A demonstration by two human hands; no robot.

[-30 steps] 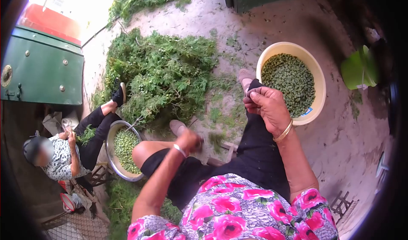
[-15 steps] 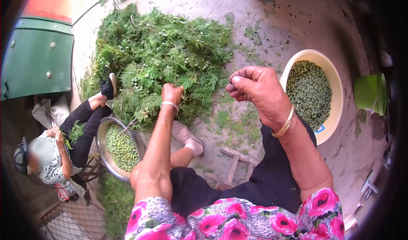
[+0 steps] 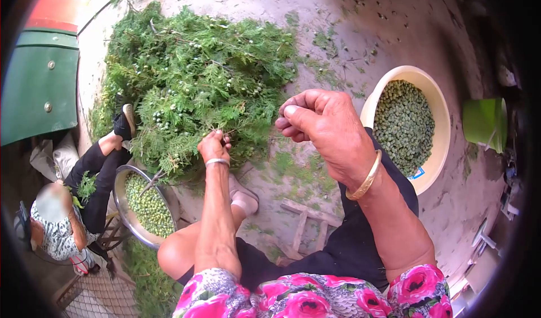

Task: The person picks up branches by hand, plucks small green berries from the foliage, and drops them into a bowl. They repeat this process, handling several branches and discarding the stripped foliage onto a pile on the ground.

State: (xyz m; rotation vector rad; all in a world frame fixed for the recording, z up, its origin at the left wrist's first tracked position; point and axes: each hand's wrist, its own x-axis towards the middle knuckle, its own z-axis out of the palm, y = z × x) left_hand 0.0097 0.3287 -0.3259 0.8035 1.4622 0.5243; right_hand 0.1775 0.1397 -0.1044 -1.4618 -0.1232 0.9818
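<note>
A big heap of green branches (image 3: 191,76) with small pale berries lies on the ground in front of me. At its near edge my left hand (image 3: 214,148) has its fingers closed on a thin sprig. My right hand (image 3: 315,118), with a gold bangle at the wrist, is raised to the right of the heap. Its fingers are curled in against the thumb, and what they hold, if anything, is hidden. Beyond it stands a cream tub (image 3: 442,132) partly filled with green berries (image 3: 403,123).
At the left a seated co-worker (image 3: 59,222) holds a green sprig beside a metal basin (image 3: 127,208) of lighter green berries. A wooden frame (image 3: 310,216) lies between my legs. A green bucket (image 3: 483,123) stands at the far right.
The view has shifted a little. My left hand is lower against the heap, with a thin sprig now showing at its fingers. My right hand remains raised with curled fingers.
</note>
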